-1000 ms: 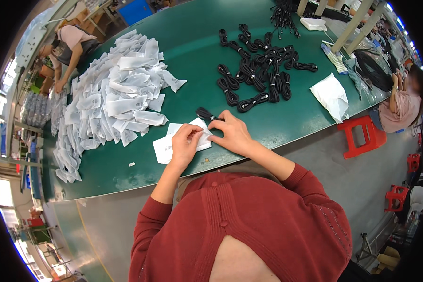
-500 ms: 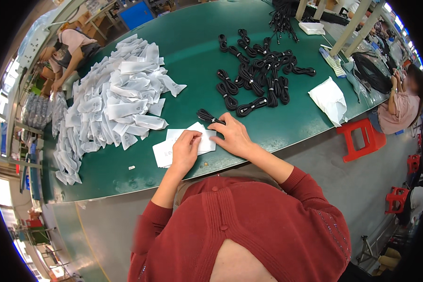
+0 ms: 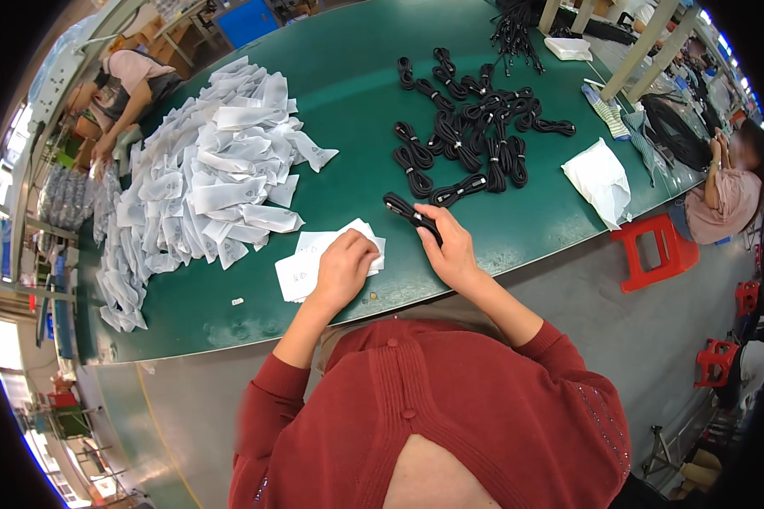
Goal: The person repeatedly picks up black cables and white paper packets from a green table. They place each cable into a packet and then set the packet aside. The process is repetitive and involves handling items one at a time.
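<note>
At the far left, a co-worker in a pink top (image 3: 132,68) leans in, arms down by the edge of the green-topped desk (image 3: 348,76). Next comes a broad heap of pale, translucent, narrow packets (image 3: 229,161), overlapping one another and spilling toward the near side. A tiny white chip-like piece (image 3: 237,301) lies below the heap. Then a loose stack of flat, white, rectangular bags (image 3: 295,276) rests near the front edge, slightly fanned, with the left hand (image 3: 345,267) over it. That hand's fingers are curled inward (whether its grip pinches a bag, I cannot tell). Just right of the stack, a black, bundled cable (image 3: 409,210) is held at a slant above the desk by the right hand (image 3: 452,254), its grip closed around the bundle's lower end. Beyond lies a scattered group of black, tied cable bundles (image 3: 475,127). Farther right sit a crumpled white plastic bag (image 3: 598,176), a red plastic stool (image 3: 659,254) beside the desk, and a seated person in pink (image 3: 726,199).
</note>
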